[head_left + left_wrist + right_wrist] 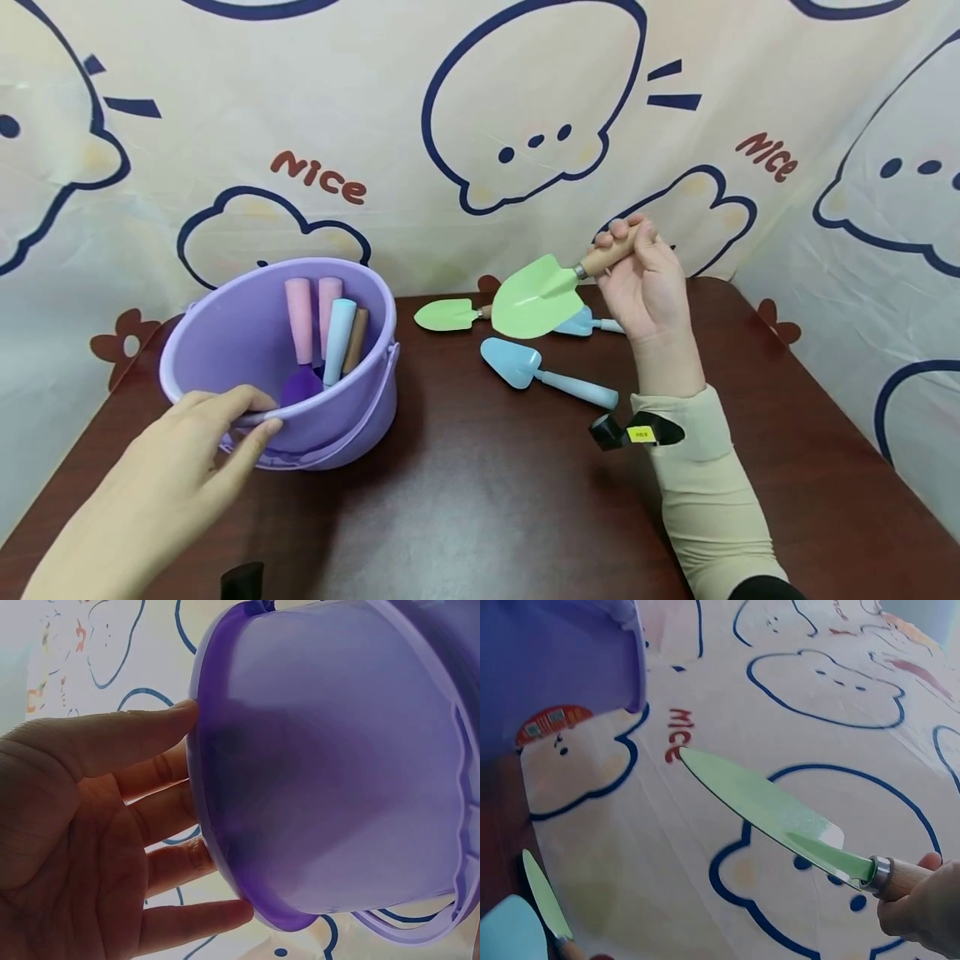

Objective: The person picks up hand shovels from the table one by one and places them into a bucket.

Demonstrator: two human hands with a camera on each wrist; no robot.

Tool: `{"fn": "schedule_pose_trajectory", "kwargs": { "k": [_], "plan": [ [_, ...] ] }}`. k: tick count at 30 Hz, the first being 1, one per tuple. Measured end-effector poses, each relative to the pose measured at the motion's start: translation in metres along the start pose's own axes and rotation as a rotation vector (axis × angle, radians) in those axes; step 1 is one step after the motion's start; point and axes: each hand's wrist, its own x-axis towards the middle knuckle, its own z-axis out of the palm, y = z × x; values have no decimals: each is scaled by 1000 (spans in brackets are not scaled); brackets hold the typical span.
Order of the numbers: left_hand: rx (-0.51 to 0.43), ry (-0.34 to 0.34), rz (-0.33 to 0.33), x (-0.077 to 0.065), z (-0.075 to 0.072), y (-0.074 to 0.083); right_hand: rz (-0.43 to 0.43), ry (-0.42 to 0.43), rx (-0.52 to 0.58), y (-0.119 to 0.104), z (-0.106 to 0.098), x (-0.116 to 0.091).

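Note:
My right hand (641, 283) grips the wooden handle of a green hand trowel (536, 298), raised above the table with its blade angled down to the left. In the right wrist view, the green blade shows nearly edge-on. On the left, my left hand (187, 446) pinches the near rim of a purple bucket (360, 429) between thumb and fingers. Inside the bucket, several tool handles lean on its right side: a pink handle (298, 321), another pink one, a light blue handle (340, 342) and a brown handle (356, 342). A dark purple blade (302, 385) shows below them.
A smaller green trowel (446, 315) lies at the table's back edge. Nearer lies a light blue trowel (513, 362), and another blue trowel (576, 322) is partly covered by the raised one. A patterned cloth (405, 108) rises behind the dark brown table (465, 508).

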Motion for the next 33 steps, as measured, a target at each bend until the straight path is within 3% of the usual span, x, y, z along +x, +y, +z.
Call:
{"fn": "schedule_pose_trajectory", "kwargs": {
  "k": [12, 18, 25, 33],
  "plan": [
    [3, 8, 10, 1, -3, 5, 82, 0, -141, 30, 29, 6],
    [2, 6, 2, -1, -2, 4, 109, -43, -176, 43, 44, 10],
    [4, -8, -16, -2, -2, 2, 152, -88, -173, 55, 60, 16],
    [10, 32, 27, -1, -2, 4, 167, -118, -142, 64, 85, 30]
  ]
}}
